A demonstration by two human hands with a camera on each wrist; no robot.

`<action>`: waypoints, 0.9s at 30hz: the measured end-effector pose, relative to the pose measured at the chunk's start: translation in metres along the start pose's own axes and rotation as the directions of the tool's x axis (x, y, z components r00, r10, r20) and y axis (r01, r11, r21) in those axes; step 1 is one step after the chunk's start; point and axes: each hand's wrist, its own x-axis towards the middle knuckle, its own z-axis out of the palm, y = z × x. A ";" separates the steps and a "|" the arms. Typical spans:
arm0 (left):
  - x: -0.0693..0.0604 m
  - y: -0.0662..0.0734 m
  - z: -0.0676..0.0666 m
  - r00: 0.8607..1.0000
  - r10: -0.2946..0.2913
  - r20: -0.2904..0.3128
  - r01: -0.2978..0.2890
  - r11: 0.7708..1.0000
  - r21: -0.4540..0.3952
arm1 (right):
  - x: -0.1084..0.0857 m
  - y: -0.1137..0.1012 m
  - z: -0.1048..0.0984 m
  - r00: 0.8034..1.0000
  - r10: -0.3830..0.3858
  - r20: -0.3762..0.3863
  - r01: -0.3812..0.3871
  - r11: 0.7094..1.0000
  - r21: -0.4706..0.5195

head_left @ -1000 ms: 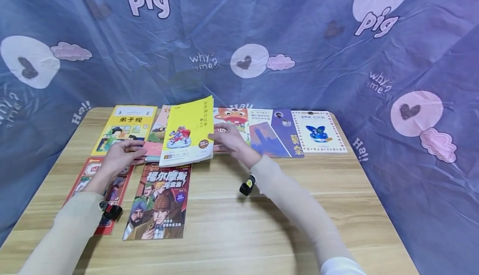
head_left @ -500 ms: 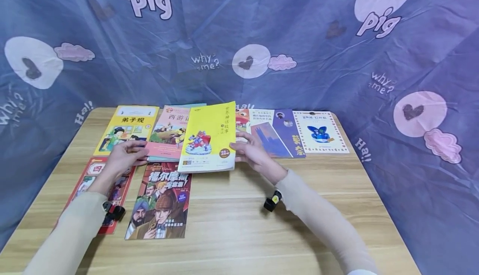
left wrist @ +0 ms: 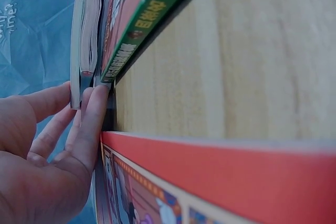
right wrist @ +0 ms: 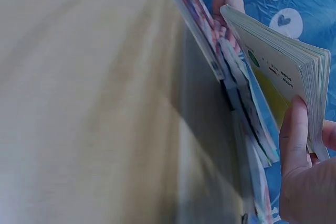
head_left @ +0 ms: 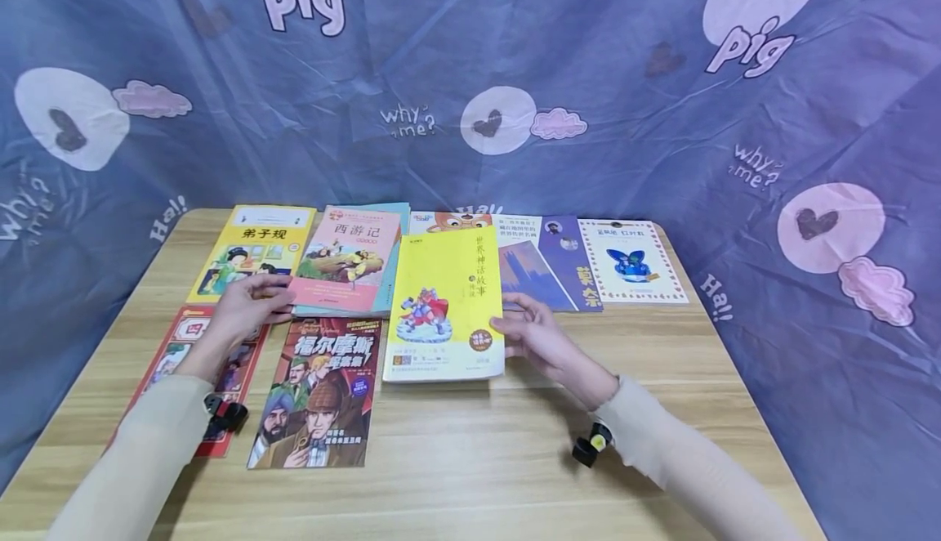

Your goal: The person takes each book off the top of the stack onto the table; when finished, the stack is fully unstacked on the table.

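Observation:
My right hand point(head_left: 547, 341) grips the right edge of a yellow book point(head_left: 441, 304), thumb on its cover and fingers beneath. In the right wrist view the yellow book point(right wrist: 278, 56) is raised off the table and tilted. At the lower left corner of a pink book point(head_left: 345, 255), my left hand point(head_left: 253, 308) pinches the edge between thumb and fingers. A teal book point(head_left: 393, 271) lies under the pink one, mostly covered. In the left wrist view the fingers of the left hand point(left wrist: 58, 156) reach below the page edges.
Nearest the front lie a brown detective-cover book point(head_left: 316, 410) and a red book point(head_left: 216, 443) partly under my left arm. Along the back edge are a yellow-and-white book point(head_left: 257, 239), a fox-cover book point(head_left: 459, 221), a purple book point(head_left: 566, 279) and a heart-bordered white book point(head_left: 631, 263).
My right hand has carried the yellow book rightward and toward me, off the pink book, whose cover is now uncovered. The left hand has stayed at the pink book's corner.

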 end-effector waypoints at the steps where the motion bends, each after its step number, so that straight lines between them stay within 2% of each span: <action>1: 0.000 0.000 0.000 1.000 0.000 0.000 0.000 1.000 -0.002 | -0.004 0.003 -0.003 1.000 0.001 0.010 -0.001 1.000 -0.010; 7: 0.000 0.000 0.001 1.000 0.009 0.001 -0.009 1.000 -0.015 | -0.028 0.017 -0.015 0.998 0.025 0.055 -0.025 1.000 -0.004; 15: 0.001 0.000 0.002 1.000 -0.005 -0.004 0.005 1.000 -0.014 | -0.052 0.039 -0.020 0.992 0.039 0.118 -0.039 0.999 0.000; 27: 0.002 -0.002 0.000 1.000 -0.015 0.006 0.015 1.000 -0.017 | -0.066 0.066 -0.014 0.984 0.088 0.152 -0.091 0.996 0.012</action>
